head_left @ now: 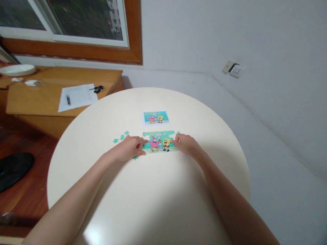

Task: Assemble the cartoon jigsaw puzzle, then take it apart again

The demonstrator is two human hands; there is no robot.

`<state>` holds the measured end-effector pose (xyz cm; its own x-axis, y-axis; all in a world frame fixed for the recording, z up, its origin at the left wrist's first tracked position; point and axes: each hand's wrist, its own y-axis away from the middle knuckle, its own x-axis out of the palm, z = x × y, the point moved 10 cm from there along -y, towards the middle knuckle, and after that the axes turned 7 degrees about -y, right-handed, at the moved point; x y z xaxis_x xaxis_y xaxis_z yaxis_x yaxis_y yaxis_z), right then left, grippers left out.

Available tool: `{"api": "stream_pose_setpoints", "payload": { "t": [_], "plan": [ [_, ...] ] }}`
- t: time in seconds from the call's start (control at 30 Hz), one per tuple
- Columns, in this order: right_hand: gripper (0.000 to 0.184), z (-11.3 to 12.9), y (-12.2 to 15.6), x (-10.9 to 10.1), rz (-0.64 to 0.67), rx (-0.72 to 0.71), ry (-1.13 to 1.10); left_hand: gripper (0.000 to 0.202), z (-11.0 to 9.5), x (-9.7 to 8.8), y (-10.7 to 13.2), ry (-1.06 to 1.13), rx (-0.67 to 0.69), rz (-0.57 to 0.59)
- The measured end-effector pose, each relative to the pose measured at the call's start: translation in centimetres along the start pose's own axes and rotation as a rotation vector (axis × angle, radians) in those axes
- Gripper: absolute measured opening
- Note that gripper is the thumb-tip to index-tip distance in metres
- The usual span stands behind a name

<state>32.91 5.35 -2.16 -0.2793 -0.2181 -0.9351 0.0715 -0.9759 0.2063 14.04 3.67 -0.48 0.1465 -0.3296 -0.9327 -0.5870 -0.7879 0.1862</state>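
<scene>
A partly assembled jigsaw puzzle (pixel 158 144) lies flat on the white round table, showing a pink starfish, a grey-green figure and a yellow sponge character on teal. Gaps show near its upper left and upper right. At its left edge is my left hand (pixel 129 148), thumb and index finger apart, fingertips touching the edge. My right hand (pixel 187 144) rests at the right edge with its fingers curled in and one tip on the puzzle; whatever it pinches is hidden. Loose teal pieces (pixel 122 136) lie beyond my left hand, another piece (pixel 135 158) below it, and one piece (pixel 178 132) behind my right hand.
A printed reference picture (pixel 156 117) lies just beyond the puzzle on the round table (pixel 158 197). To the left stands a wooden desk (pixel 46 98) with a paper sheet (pixel 76 98), keys (pixel 98 89) and a white dish (pixel 19 70). A wall with sockets (pixel 237 70) borders the right.
</scene>
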Motion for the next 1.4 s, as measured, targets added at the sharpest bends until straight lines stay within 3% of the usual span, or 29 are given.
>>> {"api": "stream_pose_setpoints", "payload": {
  "t": [1.13,1.4],
  "plan": [
    [0.024,0.28,0.21,-0.31,-0.006,0.009,0.024,0.032,-0.84,-0.06,-0.03,-0.023,0.110,-0.016],
    [0.025,0.15,0.06,-0.13,-0.013,-0.001,0.030,0.031,-0.22,0.33,-0.06,-0.011,0.073,-0.038]
  ]
}}
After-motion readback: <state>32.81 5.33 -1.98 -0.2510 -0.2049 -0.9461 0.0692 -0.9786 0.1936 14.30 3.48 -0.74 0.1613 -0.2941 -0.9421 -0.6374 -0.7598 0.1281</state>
